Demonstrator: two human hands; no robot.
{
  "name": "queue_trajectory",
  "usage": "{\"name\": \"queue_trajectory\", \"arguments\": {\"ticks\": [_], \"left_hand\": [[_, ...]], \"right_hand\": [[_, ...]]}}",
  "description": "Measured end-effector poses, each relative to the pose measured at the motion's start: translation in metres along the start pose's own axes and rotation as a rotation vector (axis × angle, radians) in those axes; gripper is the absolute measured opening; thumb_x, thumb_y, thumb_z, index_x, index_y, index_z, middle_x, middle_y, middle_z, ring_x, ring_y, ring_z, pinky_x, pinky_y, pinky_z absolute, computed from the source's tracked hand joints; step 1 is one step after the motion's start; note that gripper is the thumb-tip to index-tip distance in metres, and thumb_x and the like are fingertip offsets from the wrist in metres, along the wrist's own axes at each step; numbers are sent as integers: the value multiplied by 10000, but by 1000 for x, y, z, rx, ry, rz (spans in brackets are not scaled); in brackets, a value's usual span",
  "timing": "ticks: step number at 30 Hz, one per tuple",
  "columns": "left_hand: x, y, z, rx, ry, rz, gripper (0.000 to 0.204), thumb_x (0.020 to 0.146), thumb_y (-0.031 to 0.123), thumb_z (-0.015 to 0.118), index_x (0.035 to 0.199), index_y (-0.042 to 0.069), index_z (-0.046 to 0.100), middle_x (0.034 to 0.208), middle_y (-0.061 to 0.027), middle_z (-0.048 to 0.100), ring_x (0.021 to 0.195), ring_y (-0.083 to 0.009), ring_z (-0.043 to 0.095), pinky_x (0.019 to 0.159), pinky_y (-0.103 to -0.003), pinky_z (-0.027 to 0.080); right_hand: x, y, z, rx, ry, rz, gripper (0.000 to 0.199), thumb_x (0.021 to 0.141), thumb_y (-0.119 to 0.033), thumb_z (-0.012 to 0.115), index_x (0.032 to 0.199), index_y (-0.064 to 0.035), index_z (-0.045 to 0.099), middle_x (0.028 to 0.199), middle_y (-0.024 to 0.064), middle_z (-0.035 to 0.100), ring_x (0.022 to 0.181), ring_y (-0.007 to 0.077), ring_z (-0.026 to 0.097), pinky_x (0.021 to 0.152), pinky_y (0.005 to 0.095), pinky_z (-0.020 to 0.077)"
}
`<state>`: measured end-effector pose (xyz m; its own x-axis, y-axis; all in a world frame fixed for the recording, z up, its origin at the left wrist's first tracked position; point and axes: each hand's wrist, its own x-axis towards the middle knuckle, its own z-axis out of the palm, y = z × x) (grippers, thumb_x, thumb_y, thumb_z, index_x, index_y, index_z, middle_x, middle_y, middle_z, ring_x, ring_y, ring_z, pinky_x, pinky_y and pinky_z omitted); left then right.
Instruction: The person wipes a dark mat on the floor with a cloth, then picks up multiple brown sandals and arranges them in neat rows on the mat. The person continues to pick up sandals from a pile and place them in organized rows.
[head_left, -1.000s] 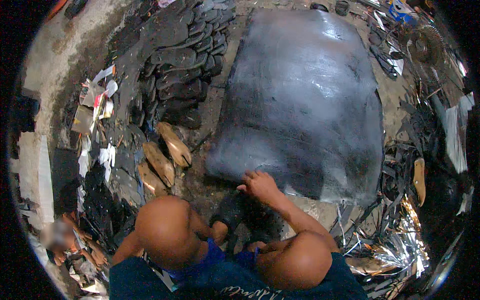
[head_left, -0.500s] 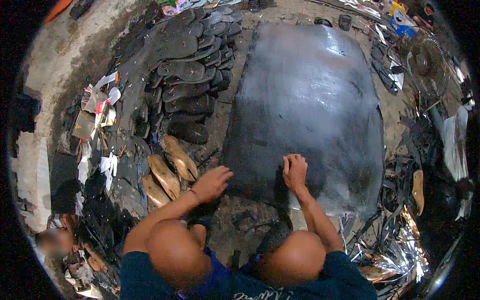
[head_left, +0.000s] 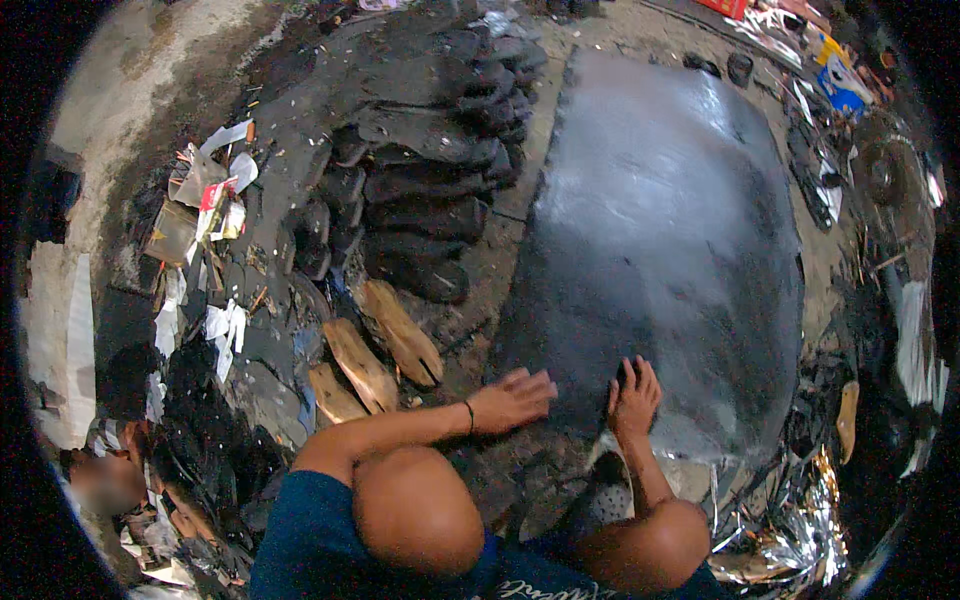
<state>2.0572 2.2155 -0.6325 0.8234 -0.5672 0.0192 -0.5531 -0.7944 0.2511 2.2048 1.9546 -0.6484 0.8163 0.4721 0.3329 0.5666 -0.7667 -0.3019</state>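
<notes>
Black sheet [head_left: 690, 290] is laid flat on the floor [head_left: 488, 300] ahead of the body, its near edge set close to the legs, apparently so that this end can be reached easily. Its left edge is separated by a strip of floor from a heap of dark sole-shaped pieces [head_left: 425, 185], overlapped in rows, probably to save space. Beyond the right edge a fan [head_left: 885, 175] is stood. Toward the body, movement is narrowed by the bent knees [head_left: 420, 510]. Silvery strips [head_left: 800, 550] are strewn past the near right corner. Near the opposite corner, wooden foot-shaped forms [head_left: 360, 365] are laid side by side, leaving the left forearm little spare room; more is offered across the sheet's broad face. Both hands are held apart, with nothing gripped. The right hand [head_left: 635, 397] is placed over the near edge, fingers extended, perhaps to steady it. The left hand [head_left: 512, 402] is held at the near left corner, fingers loosely stretched; whether the sheet is touched cannot be told. A dark wristband [head_left: 470, 417] is worn there.
</notes>
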Motion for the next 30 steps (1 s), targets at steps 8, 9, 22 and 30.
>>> {"name": "queue_trajectory", "arguments": {"ticks": [8, 9, 22, 30], "left_hand": [[-4, -73, -105, -599, 228, -25, 143, 846, 138, 631, 967, 63, 616, 945, -149, 616, 871, -351, 594, 791, -450, 504], [0, -113, -112, -564, 139, -133, 157, 857, 114, 610, 1003, 58, 633, 925, -140, 621, 874, -337, 601, 797, -439, 507], [-35, -459, -354, 767, 287, -580, 831, 809, 8, 644, 1547, 190, 308, 1540, -101, 389, 1381, -330, 413, 1160, -523, 296], [-60, -457, -390, 804, 91, -554, 949, 623, 136, 850, 1462, 113, 408, 1315, -102, 521, 1221, -323, 475, 1048, -456, 403]], "right_hand": [[-69, 13, -30, 520, -331, 477, 167, 907, -77, 646, 1073, -53, 658, 1035, 122, 648, 932, 237, 619, 808, 372, 488], [-89, 25, -30, 646, -197, 498, 135, 937, -92, 621, 1057, -40, 659, 966, 118, 650, 852, 218, 618, 748, 351, 489], [-170, 52, -177, 97, 155, 543, 201, 974, -155, 591, 1087, 7, 629, 898, 123, 634, 711, 206, 616, 591, 308, 496], [-104, -26, -163, 24, -127, 508, 232, 934, -50, 590, 1164, -18, 591, 1001, 155, 633, 773, 264, 659, 645, 326, 531]]}}
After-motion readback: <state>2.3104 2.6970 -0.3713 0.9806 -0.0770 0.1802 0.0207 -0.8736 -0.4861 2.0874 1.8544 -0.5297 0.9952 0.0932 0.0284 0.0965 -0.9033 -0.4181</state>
